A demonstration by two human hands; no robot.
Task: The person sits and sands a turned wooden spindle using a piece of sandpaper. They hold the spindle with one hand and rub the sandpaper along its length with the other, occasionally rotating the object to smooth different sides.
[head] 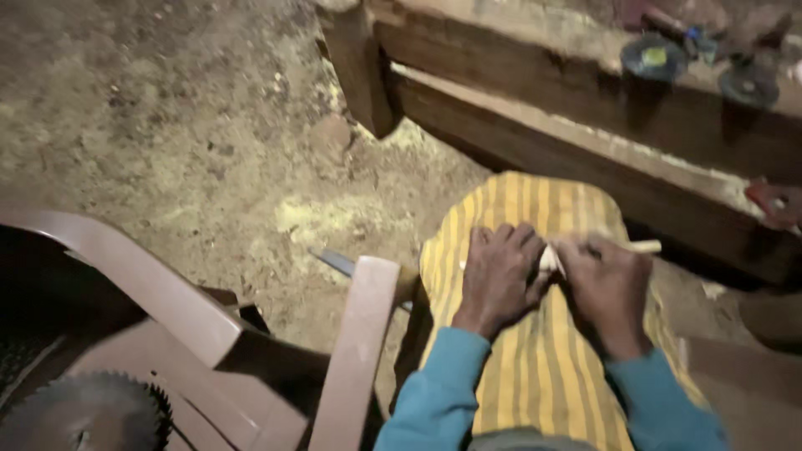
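Observation:
My left hand [499,276] and my right hand [606,288] meet over a yellow striped cloth [535,367] that covers my lap. Together they grip a thin pale wooden stick [645,246]. Its end pokes out to the right past my right hand. A bit of the pale stick shows between the two hands. Both sleeves are teal.
A dark wooden bench [585,125] runs across the top right, with round grinding discs [653,57] on it. A brown plastic chair [167,292] stands at the left. A toothed circular saw blade [83,413] lies bottom left. Sawdust covers the dirt floor [167,125].

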